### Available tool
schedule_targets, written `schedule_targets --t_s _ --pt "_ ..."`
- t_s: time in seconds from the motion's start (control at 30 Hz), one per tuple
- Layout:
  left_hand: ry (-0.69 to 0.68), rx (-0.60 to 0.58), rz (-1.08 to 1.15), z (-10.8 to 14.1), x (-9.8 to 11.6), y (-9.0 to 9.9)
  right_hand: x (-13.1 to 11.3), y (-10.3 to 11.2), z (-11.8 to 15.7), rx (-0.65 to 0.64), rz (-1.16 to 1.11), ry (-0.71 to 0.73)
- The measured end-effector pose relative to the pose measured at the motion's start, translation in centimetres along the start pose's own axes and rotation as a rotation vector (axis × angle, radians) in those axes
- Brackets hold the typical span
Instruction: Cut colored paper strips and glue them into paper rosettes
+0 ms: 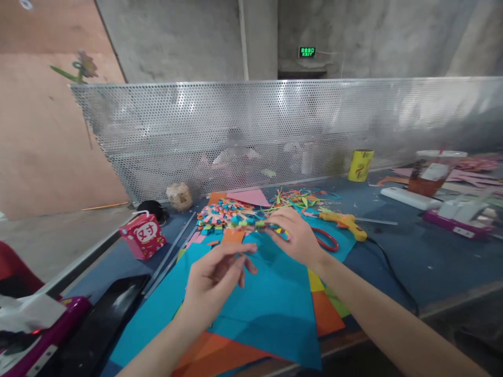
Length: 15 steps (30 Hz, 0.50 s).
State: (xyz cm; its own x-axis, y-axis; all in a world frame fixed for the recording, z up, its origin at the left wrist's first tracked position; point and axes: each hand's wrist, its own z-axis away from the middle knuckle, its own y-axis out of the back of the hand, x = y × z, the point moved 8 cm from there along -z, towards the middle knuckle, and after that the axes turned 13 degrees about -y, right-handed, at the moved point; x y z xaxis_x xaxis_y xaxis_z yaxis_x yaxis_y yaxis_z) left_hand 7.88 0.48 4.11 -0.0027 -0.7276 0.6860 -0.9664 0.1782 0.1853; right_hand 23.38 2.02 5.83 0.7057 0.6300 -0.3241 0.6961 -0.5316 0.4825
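My right hand (294, 235) pinches a small multicoloured piece of fringed paper (251, 225), with green, orange and pink showing, above the pile's front. Its exact shape is blurred. Nearer to me, my left hand (216, 272) hovers over blue paper sheets (271, 298), fingers bent and apart, with nothing visible in them. Behind the held piece lies a heap of fringed paper curls (220, 212) in blue, orange and pink. Red-handled scissors (328, 241) lie partly hidden beside my right hand. A yellow glue gun (346, 222) rests just beyond them.
Thin paper scraps (298, 199) lie at the back. Clear glue sticks (168, 256), a pink drink carton (143, 235) and a black phone (106, 314) are on the left. A drink cup (430, 173) and power strip (459, 222) stand right. A perforated metal divider (157, 125) borders the table.
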Motion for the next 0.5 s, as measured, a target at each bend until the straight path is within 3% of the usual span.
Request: schedule_targets --t_s 0.07,0.13,0.2,0.27,0.33,0.37,0.43,0.5 --pt "0.167 0.176 0.283 -0.2 -0.9 0.5 -0.2 0.0 0.3 -0.13 0.048 0.032" --pt "0.43 0.317 0.457 0.4 -3.0 0.3 1.8 1.4 0.1 -0.106 0.171 -0.071" --pt "0.726 0.45 0.541 2.0 -5.3 0.0 6.6 3.5 0.1 -0.012 0.397 -0.358" --pt "0.886 0.533 0.568 3.2 -6.7 -0.2 13.1 5.8 1.5 0.045 0.704 -0.722" --pt "0.888 0.537 0.562 3.4 -7.3 0.0 18.7 8.1 3.6 0.148 0.869 -0.99" --pt "0.856 0.513 0.561 3.3 -7.4 0.0 20.8 8.6 4.3 0.183 0.884 -1.025" --pt "0.792 0.453 0.566 2.8 -7.1 0.1 24.2 9.1 5.4 0.214 0.855 -1.039" --pt "0.738 0.393 0.561 2.4 -6.7 0.1 25.3 9.2 5.4 0.238 0.768 -0.92"
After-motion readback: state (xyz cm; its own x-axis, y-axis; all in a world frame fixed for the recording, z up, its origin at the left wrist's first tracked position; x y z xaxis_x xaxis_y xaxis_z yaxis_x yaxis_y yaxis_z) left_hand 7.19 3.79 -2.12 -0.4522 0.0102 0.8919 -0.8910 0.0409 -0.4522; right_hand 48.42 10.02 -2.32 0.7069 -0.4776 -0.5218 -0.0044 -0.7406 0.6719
